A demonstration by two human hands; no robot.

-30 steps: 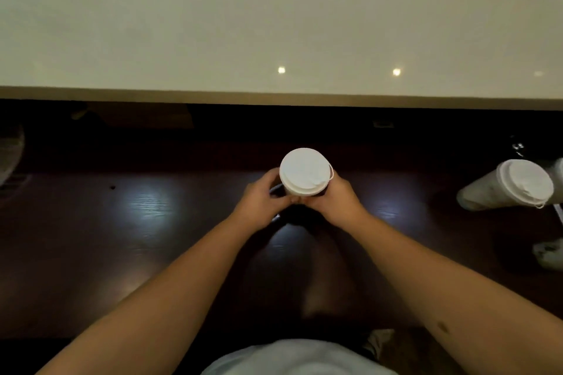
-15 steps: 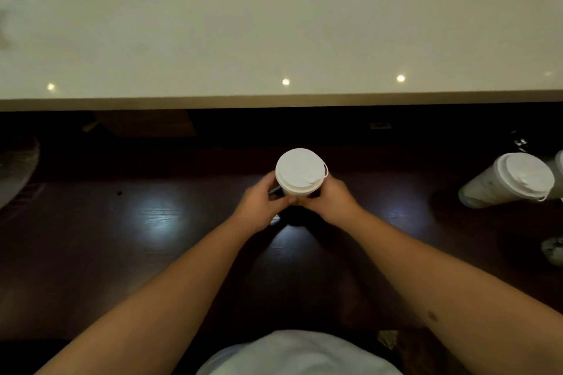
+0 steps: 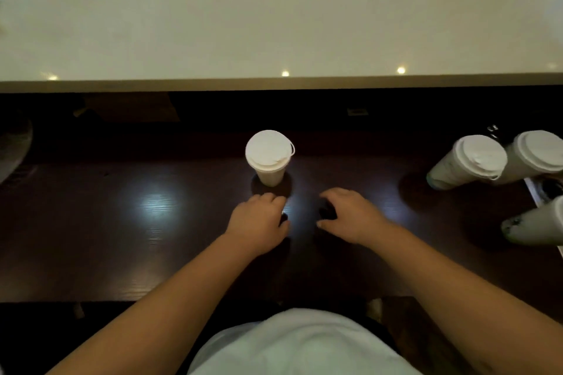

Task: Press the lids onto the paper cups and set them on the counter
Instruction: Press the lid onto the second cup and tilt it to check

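A white paper cup with a white lid (image 3: pixel 269 158) stands upright and alone on the dark wooden counter (image 3: pixel 122 222), at the middle. My left hand (image 3: pixel 259 222) hovers just in front of it, fingers curled loosely, holding nothing. My right hand (image 3: pixel 350 215) is a little to the right of that, also empty with fingers apart. Neither hand touches the cup.
Two more lidded cups (image 3: pixel 470 161) (image 3: pixel 536 154) stand at the right of the counter, and another cup (image 3: pixel 536 227) sits at the right edge. A raised pale bar top (image 3: pixel 274 33) runs across behind. Chair legs show beyond it.
Both hands held the lidded cup before. They have let go and drawn back towards me, and the cup now stands by itself on the counter.
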